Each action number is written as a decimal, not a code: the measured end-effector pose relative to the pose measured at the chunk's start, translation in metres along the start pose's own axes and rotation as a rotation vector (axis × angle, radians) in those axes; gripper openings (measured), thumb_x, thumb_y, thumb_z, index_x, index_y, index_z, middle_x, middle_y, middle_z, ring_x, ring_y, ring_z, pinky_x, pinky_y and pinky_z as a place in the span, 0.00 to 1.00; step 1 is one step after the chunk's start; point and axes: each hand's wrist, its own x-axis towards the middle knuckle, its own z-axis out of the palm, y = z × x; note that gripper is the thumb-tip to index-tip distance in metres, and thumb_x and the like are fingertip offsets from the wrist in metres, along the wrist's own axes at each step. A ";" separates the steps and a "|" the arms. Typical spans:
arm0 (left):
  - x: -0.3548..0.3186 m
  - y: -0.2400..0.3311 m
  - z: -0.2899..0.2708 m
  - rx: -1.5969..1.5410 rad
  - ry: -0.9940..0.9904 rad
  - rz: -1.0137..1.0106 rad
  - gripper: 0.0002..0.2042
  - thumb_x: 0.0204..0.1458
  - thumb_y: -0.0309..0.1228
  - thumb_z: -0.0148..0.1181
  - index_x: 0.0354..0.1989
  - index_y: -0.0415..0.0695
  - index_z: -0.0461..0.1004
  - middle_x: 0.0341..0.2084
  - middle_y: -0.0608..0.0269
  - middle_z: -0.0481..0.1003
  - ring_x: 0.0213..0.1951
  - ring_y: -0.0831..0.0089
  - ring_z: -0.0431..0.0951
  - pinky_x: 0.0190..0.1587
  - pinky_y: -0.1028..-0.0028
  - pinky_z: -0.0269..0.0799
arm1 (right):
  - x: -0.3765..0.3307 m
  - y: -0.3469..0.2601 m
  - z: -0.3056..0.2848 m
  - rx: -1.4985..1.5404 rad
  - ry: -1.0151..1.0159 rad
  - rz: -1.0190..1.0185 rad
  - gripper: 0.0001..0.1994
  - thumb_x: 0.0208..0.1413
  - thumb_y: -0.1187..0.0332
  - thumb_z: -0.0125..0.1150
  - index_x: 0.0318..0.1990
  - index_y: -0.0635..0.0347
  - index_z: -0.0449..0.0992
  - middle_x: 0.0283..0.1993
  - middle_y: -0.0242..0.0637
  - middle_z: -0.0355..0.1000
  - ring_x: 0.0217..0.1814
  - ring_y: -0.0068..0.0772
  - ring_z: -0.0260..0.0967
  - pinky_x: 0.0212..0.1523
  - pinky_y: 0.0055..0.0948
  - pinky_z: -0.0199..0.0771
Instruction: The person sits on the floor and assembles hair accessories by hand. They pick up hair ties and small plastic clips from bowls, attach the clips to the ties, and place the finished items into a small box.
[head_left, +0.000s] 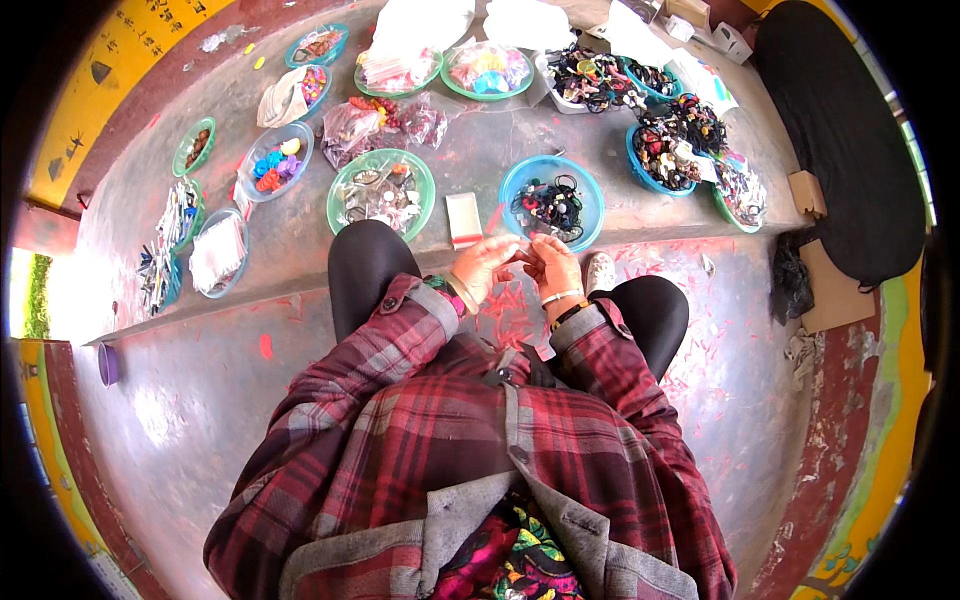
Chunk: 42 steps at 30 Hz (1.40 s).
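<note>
Our left hand (484,268) and right hand (553,268) meet over the knees, fingers pinched on something too small to name. Just beyond them the blue bowl (551,203) of dark rings stands within easy reach, with the green bowl (381,192) to its left and other bowls farther.

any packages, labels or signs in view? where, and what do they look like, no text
Small flat packet: ledge, between green and blue bowls; clear with red edge.
Clear plastic bags: behind the green bowl; hold red beads.
Cardboard box: right end of the ledge; small, tan.
Yellow painted band: upper left; black markings.
</note>
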 end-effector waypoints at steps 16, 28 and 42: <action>-0.014 0.031 -0.032 0.235 0.025 -0.120 0.12 0.51 0.30 0.51 0.40 0.35 0.67 0.31 0.57 0.73 0.33 0.70 0.75 0.31 0.77 0.72 | -0.005 -0.010 0.008 -0.595 -0.310 0.057 0.10 0.47 0.64 0.58 0.36 0.58 0.75 0.30 0.26 0.72 0.34 0.17 0.66 0.35 0.17 0.61; -0.013 0.028 -0.028 0.192 -0.001 -0.200 0.13 0.49 0.30 0.54 0.41 0.37 0.66 0.31 0.58 0.72 0.33 0.70 0.75 0.28 0.79 0.72 | -0.011 -0.006 0.006 -0.368 -0.095 0.073 0.09 0.46 0.64 0.58 0.31 0.59 0.76 0.28 0.33 0.73 0.30 0.23 0.68 0.34 0.22 0.63; -0.012 0.026 -0.026 0.136 0.029 -0.119 0.12 0.50 0.28 0.52 0.42 0.38 0.64 0.32 0.58 0.72 0.35 0.69 0.75 0.31 0.78 0.72 | -0.012 -0.005 0.008 -0.387 -0.208 0.004 0.05 0.42 0.73 0.61 0.27 0.66 0.76 0.25 0.34 0.73 0.26 0.21 0.68 0.31 0.20 0.65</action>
